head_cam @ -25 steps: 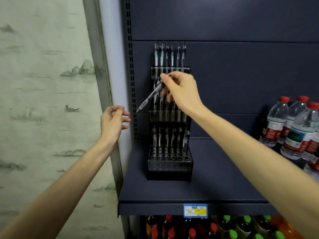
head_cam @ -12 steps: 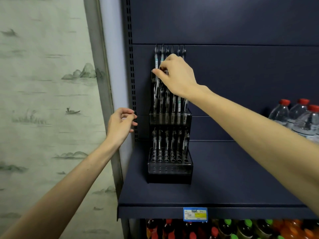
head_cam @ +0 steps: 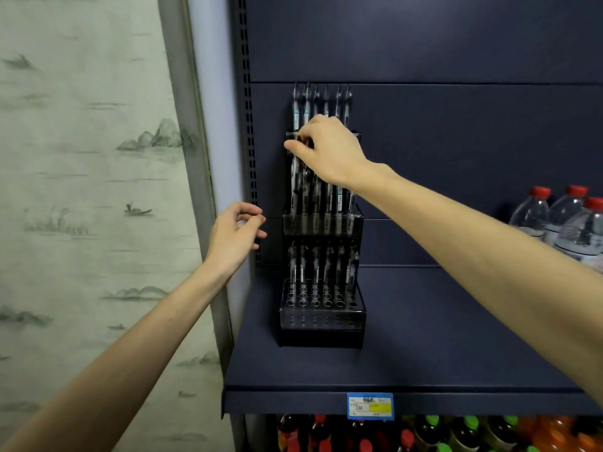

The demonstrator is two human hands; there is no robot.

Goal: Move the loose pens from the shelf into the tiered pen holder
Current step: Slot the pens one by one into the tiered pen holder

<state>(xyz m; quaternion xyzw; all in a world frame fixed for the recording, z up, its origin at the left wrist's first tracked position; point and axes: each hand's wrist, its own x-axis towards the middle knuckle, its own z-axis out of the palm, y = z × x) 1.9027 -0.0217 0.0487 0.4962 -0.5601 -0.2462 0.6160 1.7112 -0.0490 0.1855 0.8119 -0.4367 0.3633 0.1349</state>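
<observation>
While my right hand [head_cam: 329,151] pinches a pen [head_cam: 295,181] at the left edge of the tiered pen holder [head_cam: 321,324], my left hand [head_cam: 233,239] just hangs loosely curled near the shelf upright, holding nothing. The holder sits at the far-left of the shelf [head_cam: 440,337], with plenty of bare shelf between it and the water bottles [head_cam: 561,220] on the right. Half a second ago my hand was higher; now the pen's dropped toward the middle tier slot.
</observation>
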